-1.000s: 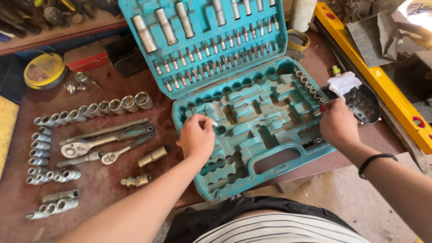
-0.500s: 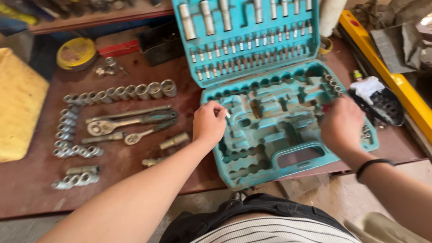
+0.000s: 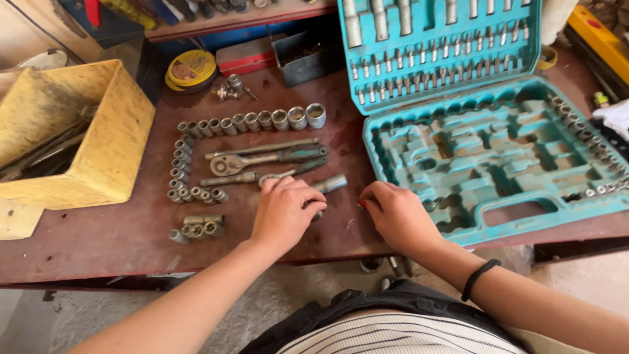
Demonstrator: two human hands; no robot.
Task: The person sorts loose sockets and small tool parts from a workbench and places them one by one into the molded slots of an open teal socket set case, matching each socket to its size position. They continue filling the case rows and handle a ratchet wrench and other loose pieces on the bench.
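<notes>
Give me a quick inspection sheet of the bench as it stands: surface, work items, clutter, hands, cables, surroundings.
Surface: reddish-brown bench, worn.
Job's things: open teal case, tray slots mostly bare; sockets in rows; ratchet; extension bar.
Clutter: yellow box with tools; yellow tin; grey bin.
Hands: left hand on the bench by the extension bar; right hand at the case's near-left corner; contents of either cannot be told.
Cables: nothing seen.
Surroundings: shelf behind; concrete floor below.
</notes>
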